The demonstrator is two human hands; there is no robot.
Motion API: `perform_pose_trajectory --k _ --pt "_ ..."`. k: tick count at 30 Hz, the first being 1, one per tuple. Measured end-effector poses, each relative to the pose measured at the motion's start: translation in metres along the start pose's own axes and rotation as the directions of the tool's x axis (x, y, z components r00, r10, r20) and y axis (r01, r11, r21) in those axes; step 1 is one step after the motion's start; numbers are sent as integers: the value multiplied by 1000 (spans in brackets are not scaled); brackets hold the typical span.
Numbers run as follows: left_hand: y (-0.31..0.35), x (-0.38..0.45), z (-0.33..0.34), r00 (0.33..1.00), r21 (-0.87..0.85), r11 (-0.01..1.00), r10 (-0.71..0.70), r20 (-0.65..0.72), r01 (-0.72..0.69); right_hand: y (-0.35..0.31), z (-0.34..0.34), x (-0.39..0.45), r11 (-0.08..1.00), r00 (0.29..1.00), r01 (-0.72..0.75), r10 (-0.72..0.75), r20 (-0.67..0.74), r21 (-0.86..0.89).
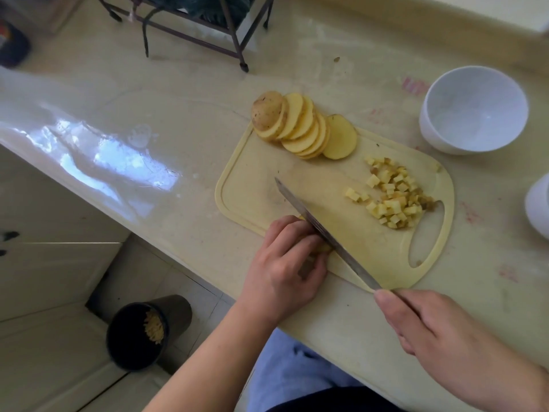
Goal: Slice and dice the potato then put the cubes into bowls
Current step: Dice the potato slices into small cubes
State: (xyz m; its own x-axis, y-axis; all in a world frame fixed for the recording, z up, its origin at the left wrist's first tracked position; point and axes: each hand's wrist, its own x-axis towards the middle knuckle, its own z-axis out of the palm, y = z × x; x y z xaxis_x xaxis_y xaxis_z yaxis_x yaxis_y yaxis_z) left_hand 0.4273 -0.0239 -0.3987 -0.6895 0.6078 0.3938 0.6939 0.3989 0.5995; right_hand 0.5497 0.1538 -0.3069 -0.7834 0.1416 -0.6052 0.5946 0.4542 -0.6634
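A pale yellow cutting board [261,173] lies on the counter. At its far edge leans a row of potato slices [300,126] with the skin-covered end piece on the left. A heap of potato cubes [395,194] sits near the board's handle hole. My left hand [285,263] presses down on a potato piece [322,248] at the board's near edge; the piece is mostly hidden under my fingers. My right hand [439,331] grips the handle of a long knife [315,221], whose blade lies right against the left fingers. A white bowl [475,111] stands beyond the board on the right.
A second white bowl [539,206] is cut off by the right edge. A dark metal rack [193,28] stands at the back of the counter. On the floor to the left stands a black bin [142,334] with peelings in it. The counter's front edge runs diagonally.
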Motion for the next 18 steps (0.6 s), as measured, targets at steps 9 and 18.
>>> perform_pose_trajectory --k 9,18 --pt "-2 -3 0 1000 8 1000 -3 -5 3 -4 -14 0 994 997 -69 68 21 84" --pt "-4 -7 -2 1000 19 999 30 -10 -30 -5 -10 -11 991 994 -81 74 76 104"
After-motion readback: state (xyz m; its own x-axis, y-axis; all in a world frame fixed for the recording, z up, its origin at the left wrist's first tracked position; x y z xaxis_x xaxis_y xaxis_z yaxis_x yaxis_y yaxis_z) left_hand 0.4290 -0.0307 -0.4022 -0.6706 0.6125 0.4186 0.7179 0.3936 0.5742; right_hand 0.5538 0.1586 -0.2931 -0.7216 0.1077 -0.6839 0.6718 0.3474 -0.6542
